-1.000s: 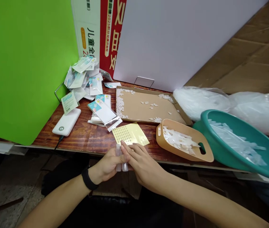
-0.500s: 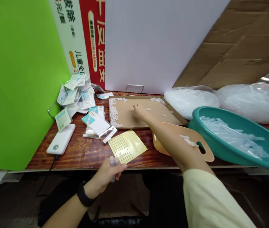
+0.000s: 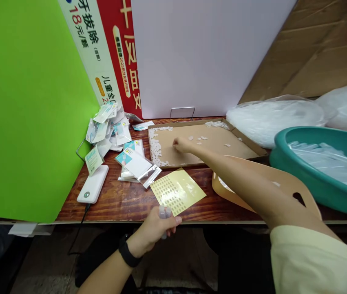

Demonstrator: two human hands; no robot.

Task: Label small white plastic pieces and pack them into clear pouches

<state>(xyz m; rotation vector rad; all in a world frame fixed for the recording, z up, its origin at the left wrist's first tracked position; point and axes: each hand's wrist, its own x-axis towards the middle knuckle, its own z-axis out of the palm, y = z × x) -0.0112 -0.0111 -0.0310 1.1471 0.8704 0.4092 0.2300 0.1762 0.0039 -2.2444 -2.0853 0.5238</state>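
While the person's left hand (image 3: 153, 230) grips two small clear plastic bottles (image 3: 164, 216) just below the near edge of the wooden table (image 3: 115, 200), the right hand (image 3: 183, 144) reaches out over a shallow cardboard tray (image 3: 222, 143). On the left hand, the fingers (image 3: 173, 222) curl closely round the bottles, with the bottle tops poking up above the grip and a lower end showing beneath it. A black wristband (image 3: 127, 253) circles that wrist.

The right hand's fingers (image 3: 175, 145) are bunched together, tips down on the cardboard beside scattered white plastic bits (image 3: 197, 139). From here, I can't tell whether they are pinching a piece. More of the bits are banked along the tray's left wall (image 3: 156, 149).

A yellow sticker sheet (image 3: 177, 192) lies on the table between the tray and the left hand, just beyond the bottles. The right forearm, with its cream sleeve (image 3: 308, 261), passes over a tan plastic caddy (image 3: 301, 185), and a teal basin (image 3: 283, 151) of clear plastic pieces sits beyond that. To the left are clear resealable packets (image 3: 133, 163) and a white power bank (image 3: 93, 184).
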